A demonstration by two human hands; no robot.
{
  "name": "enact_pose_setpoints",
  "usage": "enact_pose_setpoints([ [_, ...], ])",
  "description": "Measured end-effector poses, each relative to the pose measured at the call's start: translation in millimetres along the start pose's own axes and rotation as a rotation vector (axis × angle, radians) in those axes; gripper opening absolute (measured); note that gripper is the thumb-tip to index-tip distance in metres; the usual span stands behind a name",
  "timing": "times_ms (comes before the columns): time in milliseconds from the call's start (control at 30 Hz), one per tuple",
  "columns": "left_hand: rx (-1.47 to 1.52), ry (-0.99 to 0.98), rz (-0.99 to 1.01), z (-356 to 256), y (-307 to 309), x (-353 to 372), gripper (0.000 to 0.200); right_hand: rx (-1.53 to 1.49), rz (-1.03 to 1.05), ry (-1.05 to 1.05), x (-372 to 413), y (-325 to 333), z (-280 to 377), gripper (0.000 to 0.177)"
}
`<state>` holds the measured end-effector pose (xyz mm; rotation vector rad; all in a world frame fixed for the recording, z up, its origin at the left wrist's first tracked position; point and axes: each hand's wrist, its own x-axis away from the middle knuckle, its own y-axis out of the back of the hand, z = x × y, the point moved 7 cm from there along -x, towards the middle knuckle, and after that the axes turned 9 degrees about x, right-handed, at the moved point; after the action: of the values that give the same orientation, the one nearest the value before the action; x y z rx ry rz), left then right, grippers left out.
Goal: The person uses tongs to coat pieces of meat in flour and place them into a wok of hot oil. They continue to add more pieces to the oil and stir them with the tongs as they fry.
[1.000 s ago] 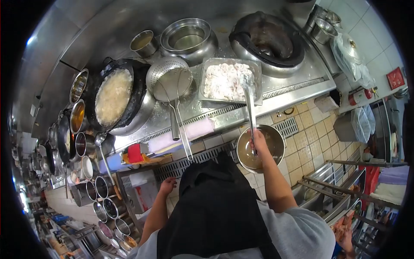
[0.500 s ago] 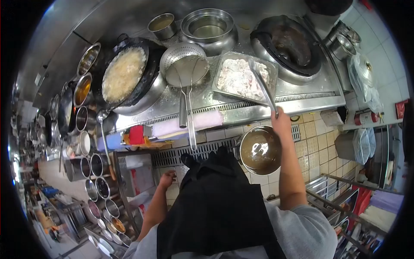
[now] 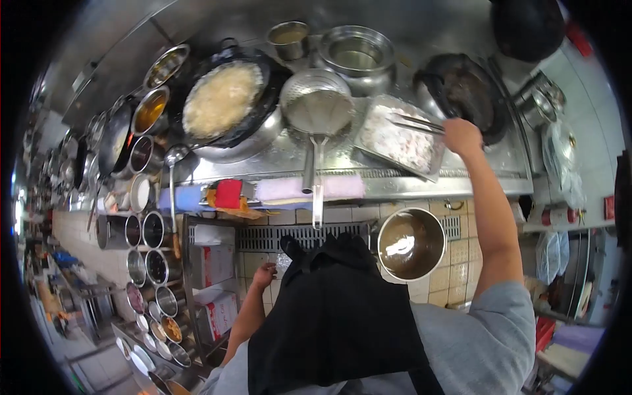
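Observation:
My right hand (image 3: 463, 138) is closed around metal tongs (image 3: 419, 124), which point left over a square metal tray (image 3: 429, 172). Pale pieces coated in white powder (image 3: 399, 136) fill this tray; they look like floured meat. The tongs' tips hover at or just above the pieces; contact is hard to tell. My left hand (image 3: 265, 274) hangs low beside my black apron, loosely bent fingers apart, with nothing in it. Left of the tray, a long-handled strainer (image 3: 318, 105) rests on the counter. Farther left, a black wok (image 3: 268, 99) holds pale, foaming oil (image 3: 222, 99).
A dark wok (image 3: 464, 92) sits right of the tray. Behind the strainer stand a wide metal pot (image 3: 356, 56) and a smaller one (image 3: 288, 41). A pot of brownish liquid (image 3: 412, 243) is below the counter edge. A ladle (image 3: 174, 197) and several containers line the left.
My right hand has moved forward and right with the tongs, which now point left instead of up and left. The view has shifted, and my left hand stays low.

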<state>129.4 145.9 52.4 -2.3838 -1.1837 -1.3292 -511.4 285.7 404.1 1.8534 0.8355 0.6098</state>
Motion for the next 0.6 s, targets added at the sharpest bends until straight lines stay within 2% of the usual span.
enact_pose_setpoints([
  [33,0.039,0.005,-0.013,3.4,1.9,3.1,0.031,0.003,0.037,-0.067,10.2,19.4,-4.7,0.021],
  [67,0.087,0.009,-0.036,8.5,7.5,8.3,0.032,-0.099,-0.018,-0.057,19.1,30.7,-10.9,0.025],
  [100,0.102,0.016,-0.047,20.1,12.1,5.2,0.033,-0.137,-0.022,-0.087,27.7,48.9,-10.8,0.035],
  [167,0.091,0.017,-0.106,40.3,21.9,5.7,0.033,-0.207,-0.204,-0.019,29.3,56.9,-14.4,0.040],
  [233,0.026,0.028,-0.119,56.9,31.0,2.4,0.031,-0.474,-0.059,-0.126,35.1,94.4,8.3,0.040],
  [267,0.054,0.022,-0.143,63.9,36.5,2.1,0.031,-0.477,-0.080,-0.095,26.9,96.4,21.5,0.040],
  [333,0.008,0.053,-0.170,76.2,43.7,-1.4,0.031,-0.595,-0.297,-0.008,11.0,103.5,49.0,0.040],
  [367,0.021,0.044,-0.181,83.3,46.8,-4.4,0.031,-0.677,-0.324,0.084,-0.3,109.5,72.8,0.039],
  [400,0.083,0.020,-0.170,101.5,49.6,-21.2,0.031,-0.752,-0.182,0.086,-11.8,114.6,100.1,0.039],
  [433,0.142,-0.009,-0.158,105.0,54.7,-33.7,0.032,-0.767,-0.244,0.142,-23.6,120.9,126.9,0.040],
  [500,0.101,-0.016,-0.183,78.0,60.1,-14.7,0.032,-0.722,-0.275,0.244,-55.2,121.9,183.4,0.043],
  [600,0.054,-0.042,-0.199,60.4,64.0,-12.9,0.032,-0.630,-0.120,0.376,-102.8,121.6,274.1,0.044],
])
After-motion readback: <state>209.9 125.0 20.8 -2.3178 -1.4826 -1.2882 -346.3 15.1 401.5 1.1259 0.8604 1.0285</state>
